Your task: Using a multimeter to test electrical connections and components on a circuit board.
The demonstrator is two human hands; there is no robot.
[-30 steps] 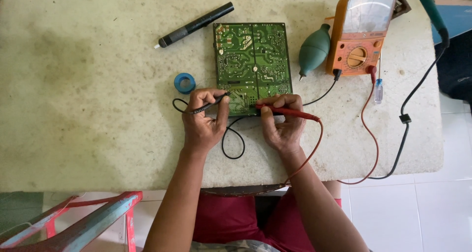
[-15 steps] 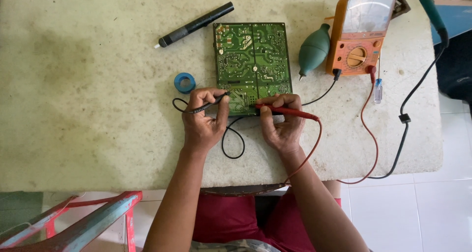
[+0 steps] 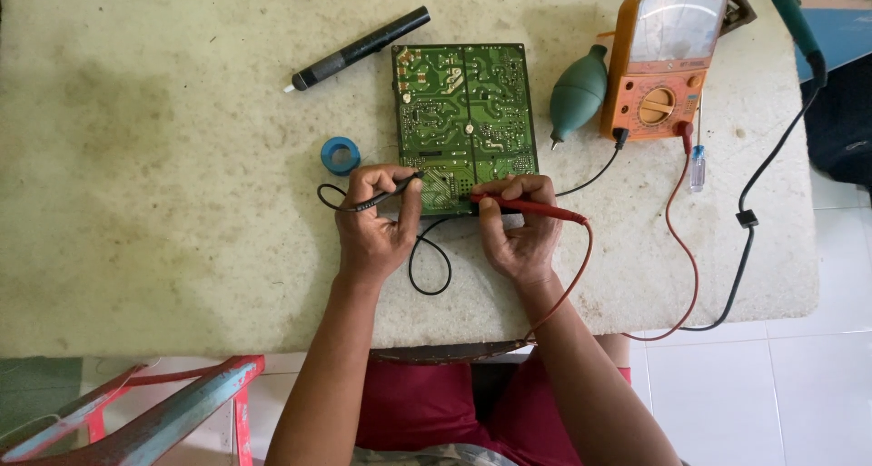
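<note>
Left hand (image 3: pixel 374 225), right hand (image 3: pixel 518 230): pinched grips.

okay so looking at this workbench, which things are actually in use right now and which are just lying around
In use:
left hand holding the black probe
right hand holding the red probe
green circuit board, both probe tips at its near edge
orange meter, leads plugged in

Lying about:
black pen-shaped tool
blue tape roll
green rubber blower bulb
small blue-handled screwdriver

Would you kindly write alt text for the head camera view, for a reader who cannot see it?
A person's left hand holds a black probe and the right hand a red probe, both tips on the near edge of a green circuit board. An orange analogue meter, green rubber bulb, black pen-shaped tool and blue ring lie around it on a worn table.
</note>
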